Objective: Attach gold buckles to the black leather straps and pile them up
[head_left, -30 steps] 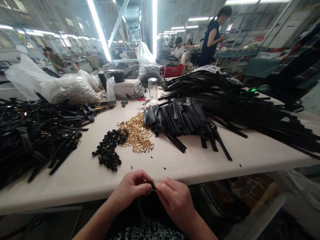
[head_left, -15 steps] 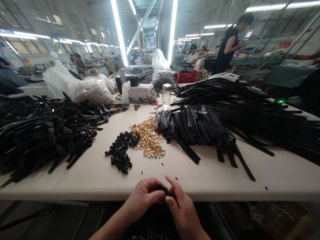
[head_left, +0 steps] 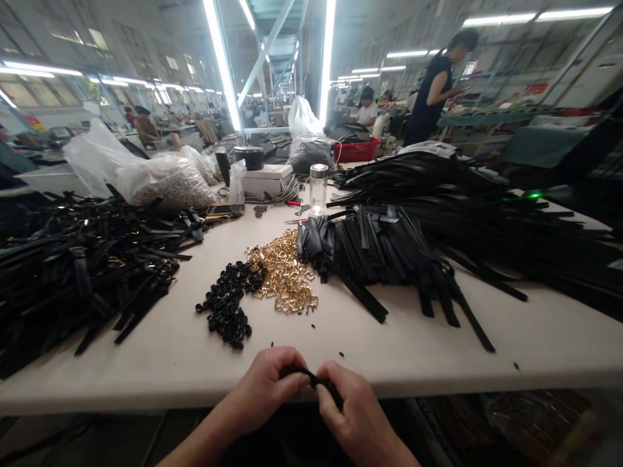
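At the table's front edge, both hands pinch one black strap (head_left: 311,375). My left hand (head_left: 272,379) is closed on its left part, thumb toward me. My right hand (head_left: 348,395) grips it just to the right, thumb and forefinger pressed together. Most of the strap is hidden by the fingers. Beyond the hands lie a heap of small black loops (head_left: 228,301) and a pile of gold-coloured metal buckles (head_left: 287,269). To their right is a stack of short black straps (head_left: 374,250).
Black straps with gold fittings (head_left: 97,266) are heaped at left, long black strips (head_left: 467,194) at right. A clear bottle (head_left: 318,191), a white box (head_left: 267,180) and plastic bags (head_left: 163,178) stand farther back. A person (head_left: 431,94) stands beyond the table.
My right forefinger, raised before, has come down onto the strap. My hands sit slightly farther apart, with more strap showing between them. The whole view has shifted a little.
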### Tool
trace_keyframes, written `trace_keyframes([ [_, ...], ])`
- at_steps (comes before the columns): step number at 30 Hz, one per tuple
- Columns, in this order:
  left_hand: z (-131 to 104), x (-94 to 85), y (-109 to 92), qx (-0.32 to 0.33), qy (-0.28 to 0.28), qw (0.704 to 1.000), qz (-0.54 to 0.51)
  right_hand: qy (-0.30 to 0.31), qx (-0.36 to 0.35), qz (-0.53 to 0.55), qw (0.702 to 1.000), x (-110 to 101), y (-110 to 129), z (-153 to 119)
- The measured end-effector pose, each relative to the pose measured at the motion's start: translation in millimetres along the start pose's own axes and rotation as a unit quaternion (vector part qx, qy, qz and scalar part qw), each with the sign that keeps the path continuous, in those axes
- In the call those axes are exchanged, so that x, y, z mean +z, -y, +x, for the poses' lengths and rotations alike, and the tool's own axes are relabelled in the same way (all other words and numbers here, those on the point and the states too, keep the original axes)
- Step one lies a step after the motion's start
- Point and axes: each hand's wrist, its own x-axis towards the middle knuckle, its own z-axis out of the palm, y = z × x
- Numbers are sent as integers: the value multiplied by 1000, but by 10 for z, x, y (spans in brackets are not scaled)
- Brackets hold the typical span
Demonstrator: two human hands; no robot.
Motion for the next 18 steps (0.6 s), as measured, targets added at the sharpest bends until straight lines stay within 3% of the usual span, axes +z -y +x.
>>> trace_keyframes([
  [3,153,-186,52,21,-31,998,45,-14,9,17,1000,-19,-47,31],
  [6,388,-441,121,55,-156,980,114,-25,34,57,998,-40,-100,50],
  [8,551,-583,155,68,-204,965,149,-30,45,73,996,-51,-114,55],
  [10,689,-673,172,70,-201,959,190,-34,49,80,995,-58,-109,59],
  [13,808,-721,172,64,-150,952,259,-35,55,87,994,-63,-95,64],
  [18,791,-672,150,66,-145,934,319,-43,62,98,992,-51,-109,66],
])
